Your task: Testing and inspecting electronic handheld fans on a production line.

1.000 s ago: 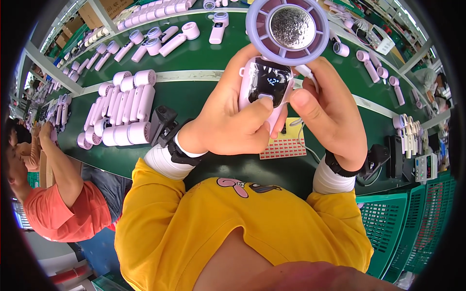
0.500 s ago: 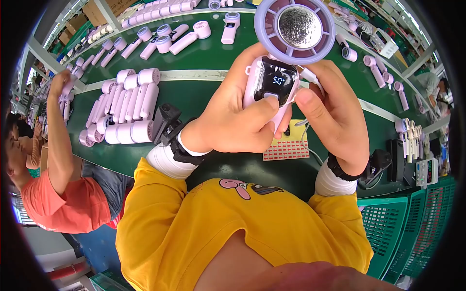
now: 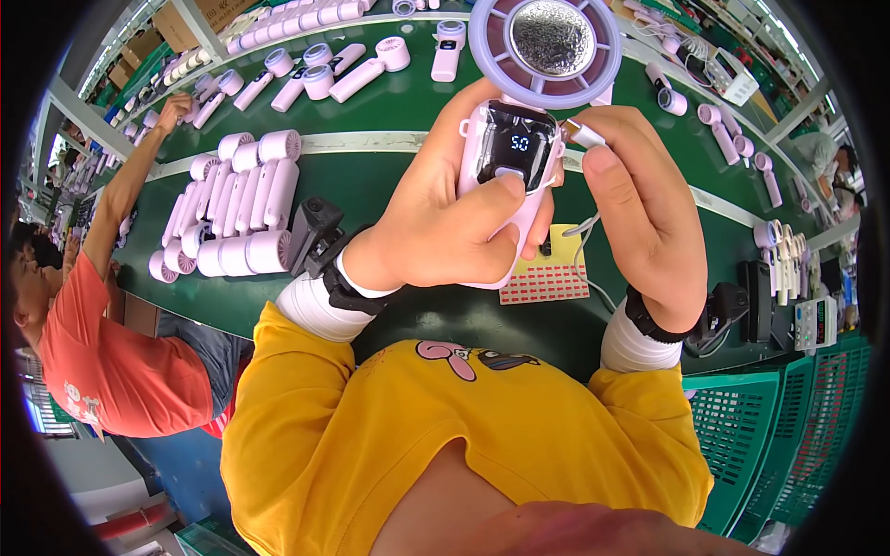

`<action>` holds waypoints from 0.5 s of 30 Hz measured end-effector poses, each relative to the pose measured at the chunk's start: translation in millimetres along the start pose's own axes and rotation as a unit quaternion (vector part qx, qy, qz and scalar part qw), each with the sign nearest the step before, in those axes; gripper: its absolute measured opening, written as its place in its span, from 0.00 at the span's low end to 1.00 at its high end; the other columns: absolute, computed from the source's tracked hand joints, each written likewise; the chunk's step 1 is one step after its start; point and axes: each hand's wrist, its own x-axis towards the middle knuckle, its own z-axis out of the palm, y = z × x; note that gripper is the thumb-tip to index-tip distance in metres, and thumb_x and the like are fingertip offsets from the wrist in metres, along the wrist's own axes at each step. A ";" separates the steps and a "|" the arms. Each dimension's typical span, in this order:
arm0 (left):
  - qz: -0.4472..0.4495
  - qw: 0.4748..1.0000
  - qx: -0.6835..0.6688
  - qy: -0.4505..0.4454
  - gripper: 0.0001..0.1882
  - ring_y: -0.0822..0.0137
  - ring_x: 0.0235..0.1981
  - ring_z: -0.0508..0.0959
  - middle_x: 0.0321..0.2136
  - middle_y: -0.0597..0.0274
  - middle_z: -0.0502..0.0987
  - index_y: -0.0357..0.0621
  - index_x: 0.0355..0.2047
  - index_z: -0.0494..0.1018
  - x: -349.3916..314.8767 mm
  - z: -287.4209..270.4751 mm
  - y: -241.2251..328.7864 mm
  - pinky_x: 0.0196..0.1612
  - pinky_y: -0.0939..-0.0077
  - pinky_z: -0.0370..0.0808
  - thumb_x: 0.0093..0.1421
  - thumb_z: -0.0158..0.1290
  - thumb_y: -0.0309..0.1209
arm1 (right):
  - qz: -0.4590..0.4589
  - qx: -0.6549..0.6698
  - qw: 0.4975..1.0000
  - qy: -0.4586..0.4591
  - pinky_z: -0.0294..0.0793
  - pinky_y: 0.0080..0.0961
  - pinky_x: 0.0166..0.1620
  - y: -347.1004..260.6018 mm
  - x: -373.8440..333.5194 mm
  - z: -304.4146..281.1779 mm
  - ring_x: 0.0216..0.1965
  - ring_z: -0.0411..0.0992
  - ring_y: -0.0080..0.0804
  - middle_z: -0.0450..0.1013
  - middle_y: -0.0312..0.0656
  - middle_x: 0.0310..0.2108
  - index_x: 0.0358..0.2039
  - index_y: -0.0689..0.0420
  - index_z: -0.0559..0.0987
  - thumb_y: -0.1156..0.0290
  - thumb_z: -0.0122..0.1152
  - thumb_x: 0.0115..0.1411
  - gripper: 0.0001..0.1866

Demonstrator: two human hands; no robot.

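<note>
Left hand (image 3: 445, 222) wrapped round lilac plastic handheld fan (image 3: 538, 91), glossy black screen (image 3: 519, 144) lit; right hand (image 3: 640, 204) pinches white cable plug (image 3: 588, 138), bare tip beyond fingers, apparently unseated.

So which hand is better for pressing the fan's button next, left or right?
Probably the left hand: it holds the fan, and its thumb rests at the button. The right hand is farther from the button and busy pinching the white plug.
</note>
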 end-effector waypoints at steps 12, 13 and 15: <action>-0.002 1.000 0.001 0.008 0.25 0.64 0.21 0.71 0.35 0.50 0.65 0.37 0.49 0.51 -0.2 -3.5 -2.0 0.21 0.74 0.70 0.50 0.39 0.27 | 0.024 0.001 1.000 -0.017 0.64 0.22 0.34 -1.1 1.9 1.7 0.31 0.65 0.35 0.65 0.45 0.31 0.36 0.64 0.70 0.78 0.48 0.55 0.08; 0.000 1.000 0.002 0.009 0.25 0.64 0.21 0.71 0.35 0.50 0.65 0.37 0.49 0.50 -0.8 -3.6 -2.3 0.21 0.74 0.70 0.50 0.39 0.27 | 0.025 0.002 1.000 -0.016 0.64 0.22 0.34 -0.7 2.0 2.2 0.31 0.65 0.35 0.65 0.45 0.31 0.36 0.64 0.70 0.78 0.48 0.55 0.08; 0.003 1.000 0.005 0.012 0.25 0.64 0.21 0.71 0.35 0.50 0.65 0.37 0.50 0.50 -2.1 -4.3 -3.0 0.21 0.74 0.70 0.50 0.39 0.27 | 0.025 0.005 1.000 -0.017 0.64 0.22 0.34 -0.3 2.2 3.1 0.31 0.65 0.35 0.65 0.45 0.31 0.36 0.64 0.70 0.78 0.48 0.55 0.08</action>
